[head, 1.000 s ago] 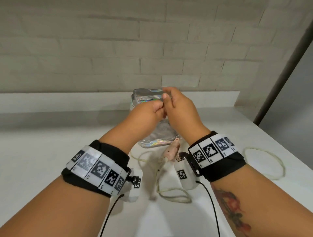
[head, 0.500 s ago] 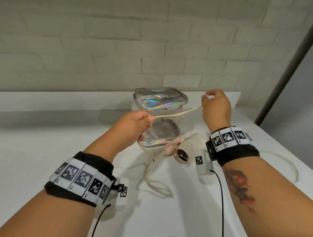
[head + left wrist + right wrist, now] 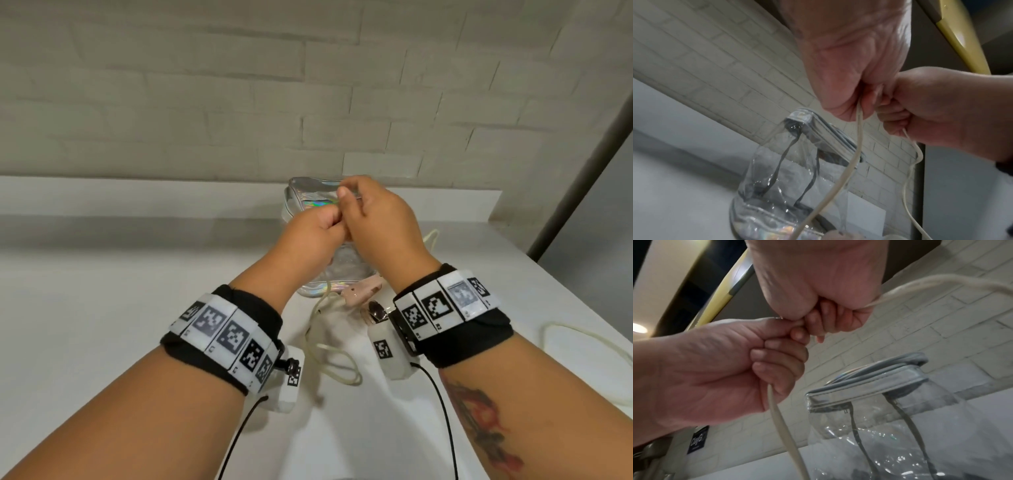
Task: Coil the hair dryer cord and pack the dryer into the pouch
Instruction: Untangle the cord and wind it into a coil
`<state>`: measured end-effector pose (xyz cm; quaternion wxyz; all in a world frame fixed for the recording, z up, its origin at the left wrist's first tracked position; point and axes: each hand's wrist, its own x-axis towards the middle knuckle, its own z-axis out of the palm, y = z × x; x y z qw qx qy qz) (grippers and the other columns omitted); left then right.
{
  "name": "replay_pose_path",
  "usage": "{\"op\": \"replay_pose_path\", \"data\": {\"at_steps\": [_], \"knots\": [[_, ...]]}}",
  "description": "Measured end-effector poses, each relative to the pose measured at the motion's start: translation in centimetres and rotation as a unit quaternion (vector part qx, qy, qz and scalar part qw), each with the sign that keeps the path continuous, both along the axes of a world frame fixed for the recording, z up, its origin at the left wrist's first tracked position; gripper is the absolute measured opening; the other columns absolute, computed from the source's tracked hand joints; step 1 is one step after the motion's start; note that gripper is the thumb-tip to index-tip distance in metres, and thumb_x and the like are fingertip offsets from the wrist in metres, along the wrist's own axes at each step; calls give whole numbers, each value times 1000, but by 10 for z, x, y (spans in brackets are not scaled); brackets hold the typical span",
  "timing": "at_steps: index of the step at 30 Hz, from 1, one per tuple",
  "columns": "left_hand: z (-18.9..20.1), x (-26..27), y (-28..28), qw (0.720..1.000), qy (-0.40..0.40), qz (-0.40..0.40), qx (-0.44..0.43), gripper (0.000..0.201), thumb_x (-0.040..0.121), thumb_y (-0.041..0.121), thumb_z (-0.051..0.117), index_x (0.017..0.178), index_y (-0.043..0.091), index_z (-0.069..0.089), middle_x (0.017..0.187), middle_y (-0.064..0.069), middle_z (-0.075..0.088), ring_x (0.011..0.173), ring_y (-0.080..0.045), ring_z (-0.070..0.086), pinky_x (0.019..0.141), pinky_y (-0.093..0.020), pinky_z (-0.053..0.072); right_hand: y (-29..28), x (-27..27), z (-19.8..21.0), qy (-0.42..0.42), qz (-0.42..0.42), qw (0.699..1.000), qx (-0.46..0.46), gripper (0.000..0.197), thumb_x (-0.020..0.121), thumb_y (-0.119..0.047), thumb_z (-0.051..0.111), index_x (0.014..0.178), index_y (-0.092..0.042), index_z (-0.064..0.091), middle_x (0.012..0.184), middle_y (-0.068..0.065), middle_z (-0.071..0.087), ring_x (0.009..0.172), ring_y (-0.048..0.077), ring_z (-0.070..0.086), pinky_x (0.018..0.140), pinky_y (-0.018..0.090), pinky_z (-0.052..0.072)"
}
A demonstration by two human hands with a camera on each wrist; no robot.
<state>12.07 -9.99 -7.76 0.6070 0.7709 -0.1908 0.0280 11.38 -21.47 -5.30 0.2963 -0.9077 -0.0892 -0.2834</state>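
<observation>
The pink hair dryer (image 3: 359,293) lies on the white counter (image 3: 102,308) in front of the clear, holographic-trimmed pouch (image 3: 308,202), which stands upright near the wall. Its cream cord (image 3: 339,356) loops over the counter and rises to my hands. My left hand (image 3: 317,228) is a fist around the cord (image 3: 858,129), which hangs from its underside. My right hand (image 3: 373,212) grips the cord too, knuckles touching the left hand; a strand (image 3: 941,280) leaves it to the right. Both hands hover in front of the pouch (image 3: 879,386).
A long loop of cord (image 3: 589,342) trails over the counter's right side, close to the edge. A brick wall (image 3: 308,102) backs the counter. Black cables (image 3: 445,428) run from my wrist devices toward me.
My right hand had drawn a length of cord out to the right; it has now come back against my left hand, bringing that cord with it.
</observation>
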Motion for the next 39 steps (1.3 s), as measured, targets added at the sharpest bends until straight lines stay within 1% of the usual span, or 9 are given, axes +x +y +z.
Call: {"op": "replay_pose_path", "data": {"at_steps": [8,11,14,18,22,27,32,36,39], "knots": [[-25,-2,19,993,81,-87,-19,39,94,34,54,57,23,51,49,10,36,43,-8,29,48,-25,32,-42,22,8,-24,-89,972,218,17,83,-39,59,90,-26,65,65,-4,60,64,18,57,71,38,53],[-26,-4,29,992,85,-83,38,37,92,40,53,59,23,52,46,14,36,44,-7,31,52,-24,33,-74,27,5,-32,-157,952,260,16,86,-37,55,92,-26,64,71,-6,60,70,17,58,77,40,55],[-22,-6,34,992,86,-56,71,36,91,43,53,60,25,53,43,14,36,45,-9,30,55,-28,30,-85,27,-3,1,-203,968,145,27,93,-39,44,106,-22,60,92,3,69,90,26,64,80,37,51],[-5,-11,18,989,32,-15,146,34,92,36,56,63,19,55,51,6,44,46,-13,36,52,-28,29,-38,10,-5,-58,-66,995,-38,34,95,-38,35,118,-24,56,96,8,73,93,33,65,80,41,51],[12,-9,10,967,-44,64,244,24,97,14,44,102,1,64,81,-8,58,73,-21,48,51,-19,34,12,-8,-9,-97,44,985,-134,42,95,-39,33,125,-21,55,99,11,74,93,33,66,75,39,50],[18,-10,19,986,-5,57,156,16,91,15,50,80,16,61,63,-3,54,62,-23,48,58,-30,41,14,-10,-3,-37,-1,986,-162,44,96,-50,31,114,-20,57,92,10,73,89,35,65,70,39,49],[14,-9,33,995,85,-19,-53,15,87,20,60,76,9,60,53,9,45,43,-7,33,44,-23,31,-6,-7,16,79,79,990,84,46,70,-67,61,82,-24,68,63,-6,59,64,11,51,62,34,41],[15,-8,44,992,101,-24,-67,32,93,22,58,63,16,50,44,12,38,35,-3,27,47,-22,30,-26,-3,29,79,149,973,155,24,72,-28,78,66,-11,63,59,1,46,51,3,35,50,18,30],[18,-8,48,997,68,-18,-37,30,93,21,58,64,14,52,55,-1,34,40,-7,29,52,-24,37,-34,6,32,35,120,970,209,24,77,-20,75,62,-10,59,55,-2,38,47,2,31,46,17,26]]}}
